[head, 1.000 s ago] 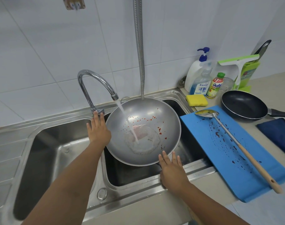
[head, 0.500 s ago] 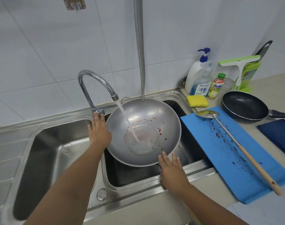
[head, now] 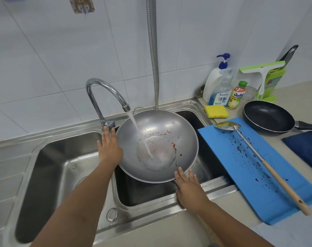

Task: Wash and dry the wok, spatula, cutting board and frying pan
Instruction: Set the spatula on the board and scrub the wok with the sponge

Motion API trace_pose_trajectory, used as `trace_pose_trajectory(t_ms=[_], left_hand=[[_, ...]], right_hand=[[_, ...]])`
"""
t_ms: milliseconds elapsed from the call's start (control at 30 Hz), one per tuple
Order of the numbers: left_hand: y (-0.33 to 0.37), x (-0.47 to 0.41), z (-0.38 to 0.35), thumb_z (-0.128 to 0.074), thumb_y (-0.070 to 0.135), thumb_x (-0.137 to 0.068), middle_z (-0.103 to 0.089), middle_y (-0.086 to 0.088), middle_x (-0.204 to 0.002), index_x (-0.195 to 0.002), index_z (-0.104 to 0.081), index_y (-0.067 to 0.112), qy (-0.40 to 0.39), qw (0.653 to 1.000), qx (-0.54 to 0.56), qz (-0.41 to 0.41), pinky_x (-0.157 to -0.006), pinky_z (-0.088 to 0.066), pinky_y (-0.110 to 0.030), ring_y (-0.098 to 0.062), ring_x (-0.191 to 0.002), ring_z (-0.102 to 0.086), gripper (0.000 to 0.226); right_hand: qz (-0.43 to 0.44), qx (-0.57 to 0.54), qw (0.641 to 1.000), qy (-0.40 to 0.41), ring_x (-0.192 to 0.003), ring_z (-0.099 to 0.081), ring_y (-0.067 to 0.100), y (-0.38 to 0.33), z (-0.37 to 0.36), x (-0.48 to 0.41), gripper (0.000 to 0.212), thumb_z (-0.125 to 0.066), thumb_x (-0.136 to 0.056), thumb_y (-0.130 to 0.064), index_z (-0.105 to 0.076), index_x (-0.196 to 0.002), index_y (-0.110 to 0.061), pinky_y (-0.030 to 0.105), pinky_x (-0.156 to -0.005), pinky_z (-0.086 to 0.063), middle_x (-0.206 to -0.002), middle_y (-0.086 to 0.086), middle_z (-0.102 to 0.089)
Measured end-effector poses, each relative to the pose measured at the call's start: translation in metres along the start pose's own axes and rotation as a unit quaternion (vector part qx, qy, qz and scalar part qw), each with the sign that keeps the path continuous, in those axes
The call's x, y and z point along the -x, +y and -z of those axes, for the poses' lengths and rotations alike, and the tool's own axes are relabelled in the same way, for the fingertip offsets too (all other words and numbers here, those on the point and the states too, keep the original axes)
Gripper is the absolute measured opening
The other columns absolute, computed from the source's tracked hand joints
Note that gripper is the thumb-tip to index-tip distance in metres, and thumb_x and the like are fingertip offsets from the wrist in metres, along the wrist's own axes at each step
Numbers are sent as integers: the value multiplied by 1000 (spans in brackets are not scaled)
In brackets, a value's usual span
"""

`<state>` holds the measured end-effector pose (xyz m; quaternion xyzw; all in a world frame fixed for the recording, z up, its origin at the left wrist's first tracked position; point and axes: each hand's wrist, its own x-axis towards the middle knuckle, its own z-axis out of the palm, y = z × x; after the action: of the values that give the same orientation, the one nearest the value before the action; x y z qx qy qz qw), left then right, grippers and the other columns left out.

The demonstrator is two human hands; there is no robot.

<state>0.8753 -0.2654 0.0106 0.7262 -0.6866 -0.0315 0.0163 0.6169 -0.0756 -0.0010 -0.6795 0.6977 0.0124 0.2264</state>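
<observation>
Stainless double sink below a white-tiled wall: wok under the running tap, early in the task.

The wok sits tilted over the right basin. Water from the tap strikes its bowl, where a cloudy pool covers the bottom and red specks dot the wall above it. The left hand lies beside the wok's left rim, fingers straight toward the tap base, grip wide. The right hand touches the near rim, fingers straight, grip likewise wide. On the bench, the spattered blue cutting board carries the spatula, and the frying pan stands just behind. Judged so, only rinsing has begun; three items look unwashed and nothing is dried.
</observation>
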Motion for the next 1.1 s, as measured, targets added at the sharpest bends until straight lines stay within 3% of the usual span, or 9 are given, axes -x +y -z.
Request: trace_pose_trajectory(t_ms=[467,633,833,1100], left_hand=[[-1,1,0,-44,14,-90,17,-9,-162,-155,7,15,5,1000,10,-3,-121,-7,-47,-27,-150,4,83],[1,-1,-1,-41,14,-90,21,-9,-161,-155,13,14,-10,1000,21,8,-121,0,-47,-28,-150,10,84],[7,-5,-1,-46,29,-91,28,-10,-158,-152,20,15,-37,999,19,24,-120,5,-47,-30,-148,17,92],[16,-24,7,-50,43,-92,26,-16,-158,-148,26,8,-7,998,50,23,-120,6,-48,-33,-147,19,101]], right_hand=[[6,-35,999,-11,-149,7,33,2,3,-1,63,-39,-102,-24,-7,-156,-22,37,-118,7,-163,0,6],[4,-29,999,-13,-149,6,33,2,3,0,63,-39,-101,-25,-7,-156,-22,37,-118,5,-163,0,6],[0,-30,999,-13,-149,7,33,1,3,0,63,-40,-102,-25,-7,-156,-23,37,-118,5,-163,-1,7],[-2,-21,1000,-8,-148,8,33,-1,3,1,63,-39,-101,-24,-7,-156,-22,37,-118,5,-163,-1,8]])
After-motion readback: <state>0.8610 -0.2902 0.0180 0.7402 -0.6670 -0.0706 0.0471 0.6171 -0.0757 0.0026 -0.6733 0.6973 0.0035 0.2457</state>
